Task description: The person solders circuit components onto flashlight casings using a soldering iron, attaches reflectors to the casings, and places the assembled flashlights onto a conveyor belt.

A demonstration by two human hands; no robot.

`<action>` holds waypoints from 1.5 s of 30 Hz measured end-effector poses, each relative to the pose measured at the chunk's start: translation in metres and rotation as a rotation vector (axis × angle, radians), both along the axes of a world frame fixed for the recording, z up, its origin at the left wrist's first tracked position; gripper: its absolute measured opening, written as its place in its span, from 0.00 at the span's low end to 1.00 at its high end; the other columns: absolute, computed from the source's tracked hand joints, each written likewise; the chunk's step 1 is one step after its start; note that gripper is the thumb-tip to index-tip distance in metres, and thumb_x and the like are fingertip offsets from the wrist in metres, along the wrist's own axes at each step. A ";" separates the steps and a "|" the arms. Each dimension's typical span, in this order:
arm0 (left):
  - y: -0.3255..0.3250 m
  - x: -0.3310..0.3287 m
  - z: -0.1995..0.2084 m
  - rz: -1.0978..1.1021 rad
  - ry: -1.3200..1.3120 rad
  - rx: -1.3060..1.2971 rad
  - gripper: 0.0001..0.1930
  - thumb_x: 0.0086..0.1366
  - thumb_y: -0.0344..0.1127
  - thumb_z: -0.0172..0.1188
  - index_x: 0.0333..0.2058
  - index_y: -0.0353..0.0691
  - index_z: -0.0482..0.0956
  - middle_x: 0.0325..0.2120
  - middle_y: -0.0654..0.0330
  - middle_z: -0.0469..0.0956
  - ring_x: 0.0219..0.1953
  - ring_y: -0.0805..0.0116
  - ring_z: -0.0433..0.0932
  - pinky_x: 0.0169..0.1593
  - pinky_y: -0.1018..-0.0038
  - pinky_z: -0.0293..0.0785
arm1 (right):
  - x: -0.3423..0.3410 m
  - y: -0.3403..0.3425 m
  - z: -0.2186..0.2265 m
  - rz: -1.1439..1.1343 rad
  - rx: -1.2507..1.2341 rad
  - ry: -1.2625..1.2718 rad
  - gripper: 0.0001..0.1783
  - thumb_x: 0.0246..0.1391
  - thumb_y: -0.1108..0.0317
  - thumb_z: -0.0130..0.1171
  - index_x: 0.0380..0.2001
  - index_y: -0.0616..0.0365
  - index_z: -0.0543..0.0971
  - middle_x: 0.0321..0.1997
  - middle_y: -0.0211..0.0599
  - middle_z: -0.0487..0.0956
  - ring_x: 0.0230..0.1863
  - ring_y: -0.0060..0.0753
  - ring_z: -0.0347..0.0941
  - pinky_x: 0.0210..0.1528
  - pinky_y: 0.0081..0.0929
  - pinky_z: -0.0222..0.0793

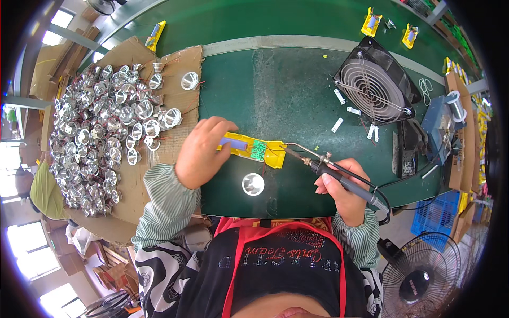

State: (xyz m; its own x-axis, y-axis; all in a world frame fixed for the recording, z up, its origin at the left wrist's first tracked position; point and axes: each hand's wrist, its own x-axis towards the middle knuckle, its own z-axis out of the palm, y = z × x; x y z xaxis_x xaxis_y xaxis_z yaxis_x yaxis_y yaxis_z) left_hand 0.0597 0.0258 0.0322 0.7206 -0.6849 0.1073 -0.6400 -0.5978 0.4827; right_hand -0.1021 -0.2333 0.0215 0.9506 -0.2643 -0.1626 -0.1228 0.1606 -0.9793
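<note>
My left hand presses down on a yellow flat part with a small green circuit board on it, lying on the green table. My right hand grips a soldering iron like a pen, its metal tip at the yellow part's right end. A single silver reflector cup sits on the table just in front of the part, with thin wires running to it.
A heap of several silver reflector cups lies on cardboard at the left. A black square fan stands at the right, next to a blue soldering station with a solder spool. Small white parts lie near the fan. More yellow parts sit farther back.
</note>
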 end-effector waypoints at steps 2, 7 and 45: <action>0.003 0.003 0.003 -0.107 -0.120 0.104 0.22 0.50 0.28 0.64 0.46 0.40 0.75 0.40 0.55 0.75 0.43 0.53 0.73 0.48 0.62 0.71 | -0.002 -0.001 0.000 -0.022 0.012 0.006 0.09 0.54 0.79 0.59 0.38 0.69 0.71 0.28 0.45 0.81 0.27 0.26 0.78 0.31 0.23 0.76; -0.007 0.015 0.005 -0.284 -0.220 0.452 0.25 0.46 0.37 0.69 0.45 0.43 0.76 0.36 0.61 0.76 0.40 0.61 0.75 0.44 0.65 0.73 | -0.002 -0.007 0.000 -0.049 0.021 -0.014 0.09 0.55 0.79 0.59 0.38 0.68 0.71 0.28 0.44 0.81 0.27 0.27 0.78 0.31 0.24 0.77; 0.075 0.419 -0.076 0.903 -0.047 0.851 0.39 0.59 0.39 0.61 0.66 0.46 0.51 0.50 0.48 0.77 0.53 0.54 0.77 0.55 0.59 0.72 | 0.033 -0.037 -0.015 -0.213 -0.015 0.094 0.11 0.52 0.80 0.59 0.38 0.67 0.70 0.27 0.48 0.80 0.26 0.32 0.80 0.29 0.26 0.80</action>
